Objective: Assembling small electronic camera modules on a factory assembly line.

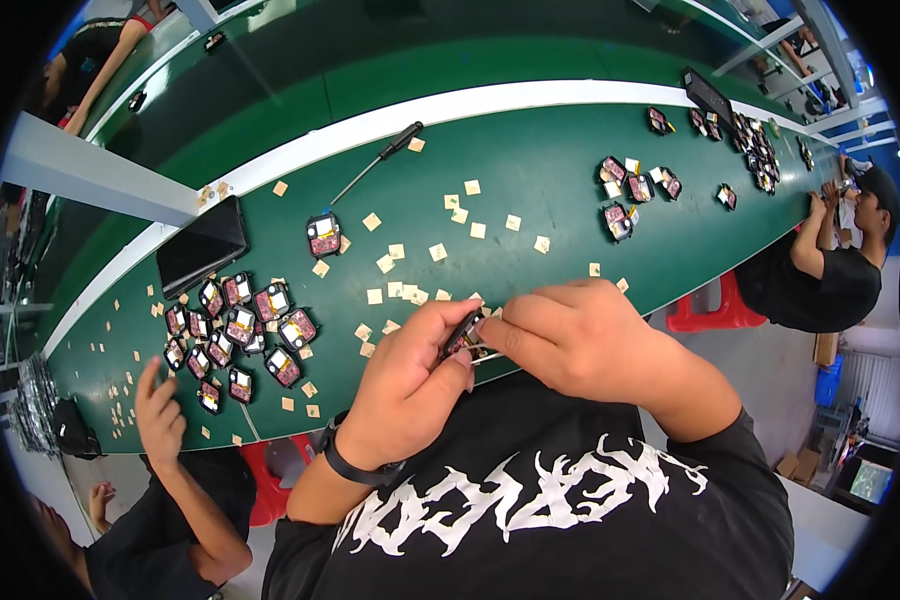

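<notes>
My left hand, with a dark band on its wrist, grips a small black-cased circuit-board device between thumb and fingers at the table's near edge. My right hand has its thumb and fingertips pinched together against the device's right side. What lies in that pinch is hidden by the fingers. Just beyond my hands, small beige paper squares are scattered. A single similar open device lies farther off, and the tip of a black-handled screwdriver reaches close to it.
Several open devices cluster at left beside a black flat panel; more devices lie at right on the green table. A co-worker's hand reaches in at left. Another person sits at far right, near a red stool.
</notes>
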Action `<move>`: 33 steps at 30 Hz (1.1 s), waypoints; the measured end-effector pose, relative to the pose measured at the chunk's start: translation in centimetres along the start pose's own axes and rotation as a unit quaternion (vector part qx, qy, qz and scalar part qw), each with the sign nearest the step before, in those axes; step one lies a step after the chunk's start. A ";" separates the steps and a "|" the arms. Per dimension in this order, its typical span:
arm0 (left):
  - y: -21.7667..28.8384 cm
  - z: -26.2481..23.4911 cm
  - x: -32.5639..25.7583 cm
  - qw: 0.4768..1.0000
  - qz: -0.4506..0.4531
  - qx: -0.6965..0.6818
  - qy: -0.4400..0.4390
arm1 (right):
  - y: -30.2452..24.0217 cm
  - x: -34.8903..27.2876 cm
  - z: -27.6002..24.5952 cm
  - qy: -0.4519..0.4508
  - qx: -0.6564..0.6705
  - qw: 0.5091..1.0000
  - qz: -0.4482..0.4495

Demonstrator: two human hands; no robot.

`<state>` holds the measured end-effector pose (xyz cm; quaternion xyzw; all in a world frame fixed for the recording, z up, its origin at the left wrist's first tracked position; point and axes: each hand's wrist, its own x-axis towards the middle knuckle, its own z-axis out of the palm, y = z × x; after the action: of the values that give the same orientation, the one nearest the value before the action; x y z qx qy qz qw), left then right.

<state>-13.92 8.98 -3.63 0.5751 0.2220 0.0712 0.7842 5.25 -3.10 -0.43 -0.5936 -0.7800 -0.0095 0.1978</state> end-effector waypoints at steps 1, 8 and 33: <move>0.0 -0.1 -0.1 0.999 0.011 0.027 -0.015 | 0.0 0.0 0.0 -0.003 0.007 1.000 -0.003; 0.0 -0.7 -0.5 0.996 0.045 0.076 -0.032 | -1.0 0.1 0.1 0.015 0.023 1.000 0.008; -2.4 -4.2 -2.1 0.970 -0.175 -0.143 -0.091 | -1.8 1.1 3.5 -0.049 0.074 0.994 -0.066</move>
<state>-17.99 11.10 -6.31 0.4135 0.2343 -0.0888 0.8754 2.30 -1.71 -2.87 -0.5240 -0.8250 0.0642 0.2015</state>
